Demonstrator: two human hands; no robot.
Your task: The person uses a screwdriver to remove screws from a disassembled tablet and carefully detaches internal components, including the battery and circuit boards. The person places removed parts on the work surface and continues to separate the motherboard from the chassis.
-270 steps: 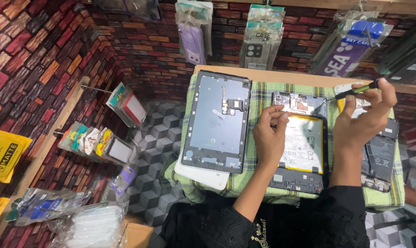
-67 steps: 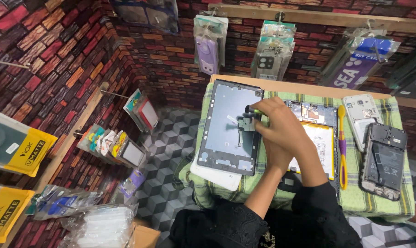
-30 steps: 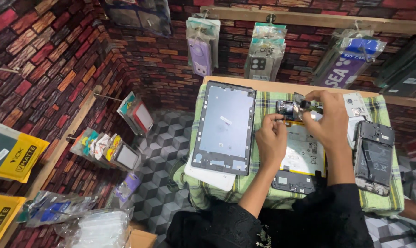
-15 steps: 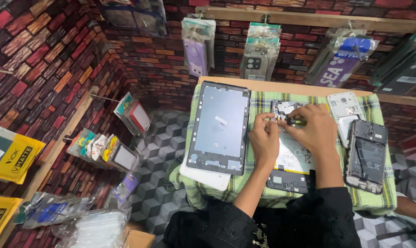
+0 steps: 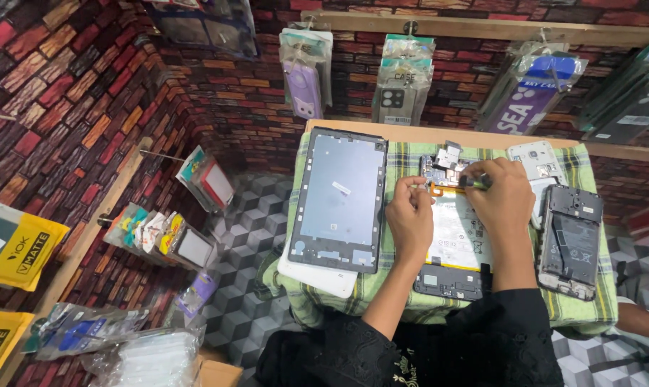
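Note:
An opened tablet body (image 5: 455, 251) with a white battery lies on a green checked cloth (image 5: 403, 287). My left hand (image 5: 409, 215) rests on its left side, fingertips pinching near the orange flex strip at the top. My right hand (image 5: 502, 193) holds a small tool (image 5: 475, 182) with its tip at the circuit board (image 5: 439, 168) at the tablet's top edge. To the left lies a grey tablet frame (image 5: 340, 199) on a white panel (image 5: 317, 276).
A dismantled dark phone (image 5: 569, 242) and a white phone back (image 5: 533, 159) lie on the cloth at the right. Packaged phone cases (image 5: 304, 79) hang on the brick-pattern wall behind. More packets (image 5: 163, 240) hang on rods at the left.
Both hands have stayed over the tablet's top end; earlier the right hand reached to the grey frame at the left and came back. The view has shifted slightly.

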